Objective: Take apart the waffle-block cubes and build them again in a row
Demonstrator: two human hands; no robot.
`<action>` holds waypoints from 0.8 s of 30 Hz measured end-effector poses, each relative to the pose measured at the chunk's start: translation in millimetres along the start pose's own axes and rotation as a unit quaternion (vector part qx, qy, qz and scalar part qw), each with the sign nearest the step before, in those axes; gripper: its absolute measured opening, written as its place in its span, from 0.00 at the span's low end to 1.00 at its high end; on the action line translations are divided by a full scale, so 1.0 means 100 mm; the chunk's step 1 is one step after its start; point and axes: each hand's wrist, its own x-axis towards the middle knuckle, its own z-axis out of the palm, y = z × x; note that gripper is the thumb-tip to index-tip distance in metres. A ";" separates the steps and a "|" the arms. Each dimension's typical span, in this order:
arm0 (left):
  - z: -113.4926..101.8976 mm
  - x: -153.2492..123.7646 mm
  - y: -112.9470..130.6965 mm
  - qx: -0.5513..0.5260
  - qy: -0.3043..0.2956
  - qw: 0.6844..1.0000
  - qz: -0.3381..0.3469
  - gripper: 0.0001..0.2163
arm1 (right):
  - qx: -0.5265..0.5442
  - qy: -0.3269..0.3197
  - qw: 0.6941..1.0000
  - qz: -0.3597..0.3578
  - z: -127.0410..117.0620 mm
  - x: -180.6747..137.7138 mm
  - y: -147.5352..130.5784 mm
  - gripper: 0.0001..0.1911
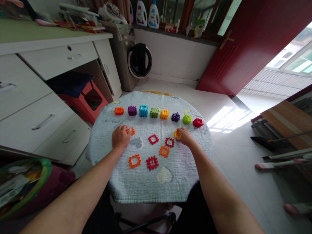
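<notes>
Hands are working over a round bench (pixel 146 190) draped in a pale quilted cloth, in the head view, the only one. The left hand (pixel 120 136) is lying palm down with its fingers curling over an orange tile (pixel 132 131). The right hand (pixel 185 136) is pressing its fingertips on a yellow-orange tile (pixel 177 134). Whether either is truly pinching its piece or only touching it, I cannot tell. The hands are sitting well apart.

Judging by this, the step in hand is taking up loose flat pieces. Lifting one off soft cloth would call for a fingertip pinch at its toothed rim.

Between and below the hands, five more flat tiles are lying: a red frame (pixel 153 139), a red square (pixel 169 142), an orange square (pixel 164 151), an orange frame (pixel 135 161) and a red grid (pixel 152 162). All are looking like hard, glossy plastic with notched edges. Beyond them a row of built cubes (pixel 154 112), in many colours, is standing along the far edge.
</notes>
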 end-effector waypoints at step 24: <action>0.10 0.00 -0.03 0.039 0.017 0.998 0.041 0.19 | 0.012 0.010 0.999 0.029 -0.01 0.04 0.05 0.25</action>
